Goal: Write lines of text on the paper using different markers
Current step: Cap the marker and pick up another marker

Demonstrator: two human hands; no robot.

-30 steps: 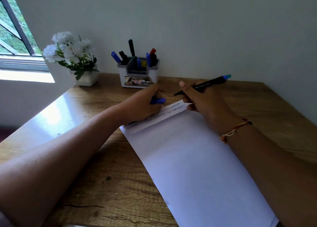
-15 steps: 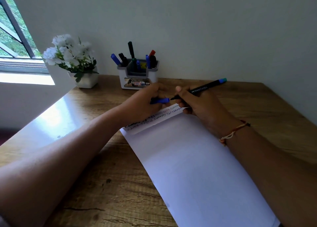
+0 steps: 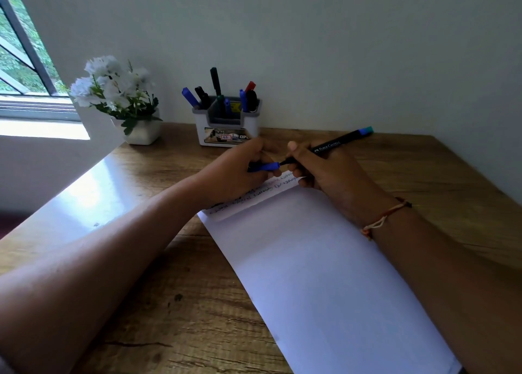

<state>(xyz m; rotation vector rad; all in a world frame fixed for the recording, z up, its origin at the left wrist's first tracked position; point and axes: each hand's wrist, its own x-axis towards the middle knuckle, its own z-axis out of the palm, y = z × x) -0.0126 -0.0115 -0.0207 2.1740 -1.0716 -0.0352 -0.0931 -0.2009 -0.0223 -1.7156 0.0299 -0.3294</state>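
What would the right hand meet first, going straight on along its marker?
Probably the blue cap that the left hand holds; the marker in the right hand looks almost at its mouth.

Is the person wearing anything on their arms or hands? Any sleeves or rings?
No sleeves show; both arms are bare. The left hand wears nothing. At the right hand, the wrist has a thin thread bracelet, orange and cream with a dark end. No rings show.
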